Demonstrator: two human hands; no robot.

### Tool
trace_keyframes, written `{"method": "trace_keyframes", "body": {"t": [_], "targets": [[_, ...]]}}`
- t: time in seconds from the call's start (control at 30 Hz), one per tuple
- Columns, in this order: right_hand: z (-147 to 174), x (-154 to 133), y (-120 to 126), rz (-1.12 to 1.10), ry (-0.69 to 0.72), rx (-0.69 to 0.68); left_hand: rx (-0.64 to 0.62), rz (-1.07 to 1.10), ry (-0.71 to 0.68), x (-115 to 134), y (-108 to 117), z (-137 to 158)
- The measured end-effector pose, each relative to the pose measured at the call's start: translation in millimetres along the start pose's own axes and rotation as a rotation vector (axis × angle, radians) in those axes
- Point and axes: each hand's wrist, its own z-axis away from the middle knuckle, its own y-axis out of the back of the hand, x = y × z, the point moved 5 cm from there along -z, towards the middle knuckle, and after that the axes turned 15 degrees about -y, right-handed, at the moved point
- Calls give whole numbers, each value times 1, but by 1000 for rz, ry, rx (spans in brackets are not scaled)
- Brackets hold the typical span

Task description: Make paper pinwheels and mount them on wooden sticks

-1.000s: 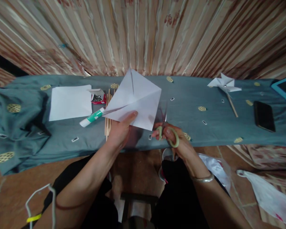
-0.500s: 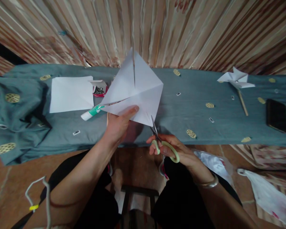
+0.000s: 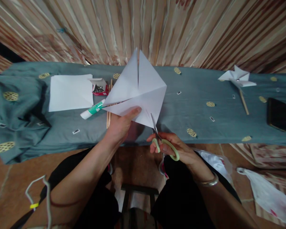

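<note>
My left hand (image 3: 120, 125) grips a creased white paper square (image 3: 150, 86) near its lower edge, thumb on top and the other fingers hidden beneath. Two slits run inward from the paper's top and left corners. In my right hand (image 3: 173, 144) is a pair of scissors (image 3: 171, 149) with pale green handles, my fingers through the loops. The blades are parted around the paper's bottom corner. Below the paper's left corner lies a green and white glue stick (image 3: 92, 109), and wooden sticks (image 3: 109, 119) stick out partly from under it.
Left on the cloth-covered table (image 3: 193, 95) are white paper sheets (image 3: 70, 92) and a red box of small metal pins (image 3: 100, 88). Rightward lie a paper pinwheel (image 3: 238, 78) on a stick and a black phone (image 3: 277, 114). A curtain (image 3: 143, 31) hangs behind.
The paper has shifted slightly right in view, with my left hand, uncovering more of the wooden sticks. The scissors remain at its bottom corner.
</note>
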Motion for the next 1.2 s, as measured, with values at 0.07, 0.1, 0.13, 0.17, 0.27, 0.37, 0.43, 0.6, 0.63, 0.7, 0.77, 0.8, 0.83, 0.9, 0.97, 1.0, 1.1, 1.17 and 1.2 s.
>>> {"method": "trace_keyframes", "body": {"t": [0.07, 0.1, 0.13, 0.17, 0.27, 0.37, 0.43, 0.6, 0.63, 0.7, 0.77, 0.8, 0.83, 0.9, 0.97, 1.0, 1.1, 1.17, 1.2], "targets": [[0, 0, 0, -4, -1, 6, -7, 4, -1, 0, 0, 0], [0, -1, 0, -1, -3, 9, -9, 7, -1, 0, 0, 0], [0, -1, 0, 1, -6, 12, -10, 8, 0, 0, 0, 0], [0, -1, 0, 1, -7, 16, -8, 9, 2, 0, 0, 0], [-1, 0, 1, -26, -9, 21, -4, 8, 12, 0, 1, -1], [-5, 4, 2, -54, 3, 17, -1, 5, 12, 0, 2, -2], [-7, 7, 2, -59, 12, 22, 2, 1, 1, 1, 3, -2], [-10, 12, 3, -90, 16, 48, -10, 10, 13, 1, 3, -2], [-10, 13, 3, -99, 9, 52, -8, 17, 16, 0, 3, -2], [-11, 14, 3, -120, -6, 58, 4, 23, 13, 0, 4, -3], [-11, 16, 4, -138, -21, 68, 21, 15, 7, 0, 5, -3], [-12, 16, 4, -148, -28, 72, 24, 7, 7, 0, 5, -3], [-12, 17, 4, -159, -33, 73, 23, -2, 6, 0, 6, -3], [-13, 17, 3, -180, -39, 74, 11, -17, 4, 0, 5, -4], [-13, 17, 3, -189, -44, 70, 2, -23, 0, 1, 5, -4], [-13, 16, 2, -187, -43, 67, 3, -25, -1, 1, 6, -4], [-12, 12, 2, -165, -30, 76, 10, -35, 22, -2, 6, -2], [-11, 10, 2, -152, -20, 101, 4, -37, 50, -5, 5, 1], [-11, 10, 3, -145, -18, 113, -1, -36, 60, -6, 4, 2]]}}
